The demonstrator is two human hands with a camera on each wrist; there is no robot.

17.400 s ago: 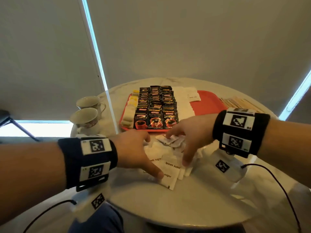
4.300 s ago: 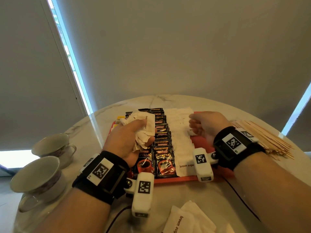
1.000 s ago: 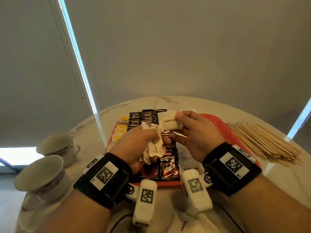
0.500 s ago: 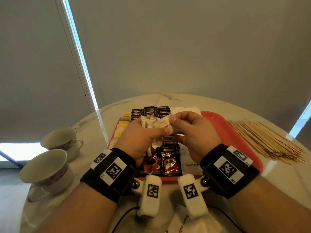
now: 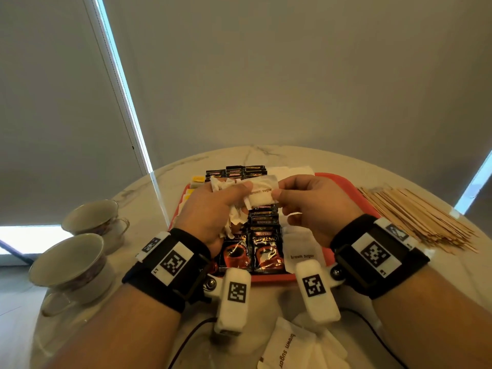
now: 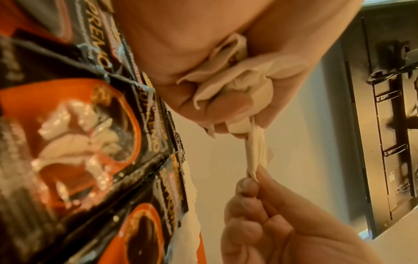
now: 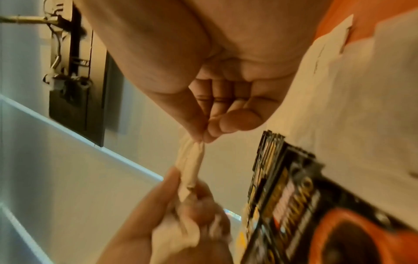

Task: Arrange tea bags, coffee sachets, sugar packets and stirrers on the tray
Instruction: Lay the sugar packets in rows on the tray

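Most of the glossy black coffee sachets [image 5: 263,246] and a row of flat paper sugar packets [image 5: 300,251] are already laid on the red tray [image 5: 343,190] below the fingers. One crinkled sugar packet [image 5: 262,194] is pinched between right hand [image 5: 314,209] and left hand [image 5: 213,211], which clutches a crumpled bunch; thin wooden stirrers [image 5: 418,222] are left on the bench.

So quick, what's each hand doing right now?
Left hand: closed around a bunch of sugar packets.
Right hand: pinching one sugar packet out of that bunch.
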